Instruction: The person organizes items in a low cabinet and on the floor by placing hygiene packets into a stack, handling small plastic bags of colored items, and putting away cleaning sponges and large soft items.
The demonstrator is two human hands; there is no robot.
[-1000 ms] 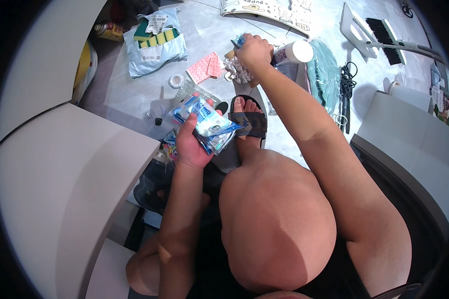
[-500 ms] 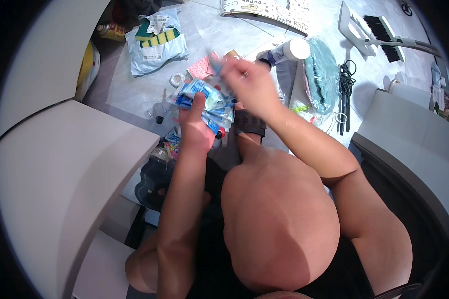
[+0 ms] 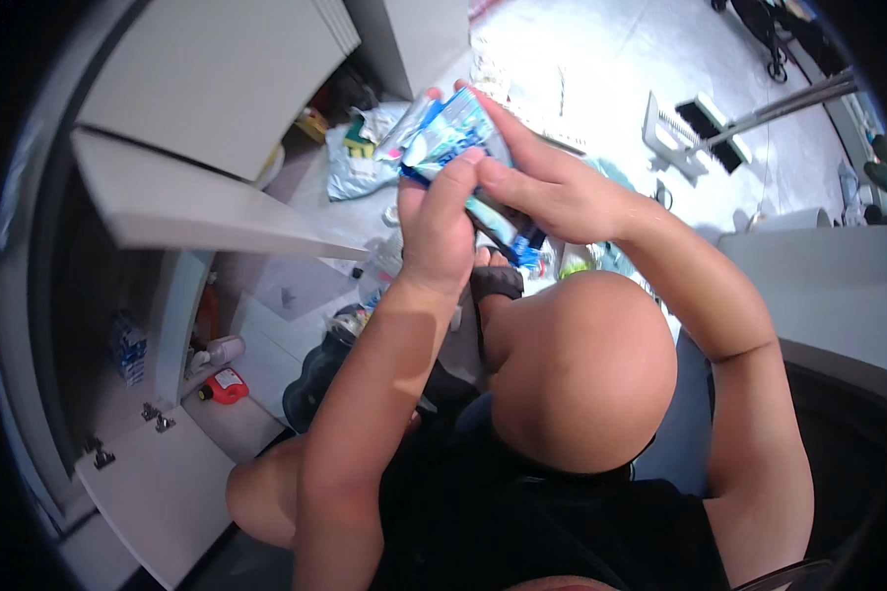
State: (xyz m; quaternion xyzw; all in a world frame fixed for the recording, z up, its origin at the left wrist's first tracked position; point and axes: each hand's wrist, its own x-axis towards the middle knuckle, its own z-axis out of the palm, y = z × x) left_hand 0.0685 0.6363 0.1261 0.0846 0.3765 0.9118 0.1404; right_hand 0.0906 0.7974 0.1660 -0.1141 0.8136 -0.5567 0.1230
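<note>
A bunch of shiny blue and white foil packets [image 3: 455, 133] is held up in front of me, above the floor. My left hand [image 3: 439, 234] grips them from the near left, its thumb pressed on top. From the right, my right hand [image 3: 567, 192] closes on the same packets, its thumb near the left one. Its fingers wrap behind them and are partly hidden. The lower packets fan out below the hands, toward my sandalled foot [image 3: 498, 281]. What is printed on the packets is too blurred to tell.
An open cabinet door [image 3: 197, 192] juts out on the left. Inside the lower cabinet lies a red bottle [image 3: 229, 386]. On the floor are a pale bag with sponges [image 3: 360, 167], a white dustpan [image 3: 668, 138] and a broom [image 3: 715, 128]. A grey-white furniture piece [image 3: 808, 281] stands at right.
My right hand has come down from above the floor items onto the packets. Both hands now hold them. The view has swung left, bringing the open cabinet into sight.
</note>
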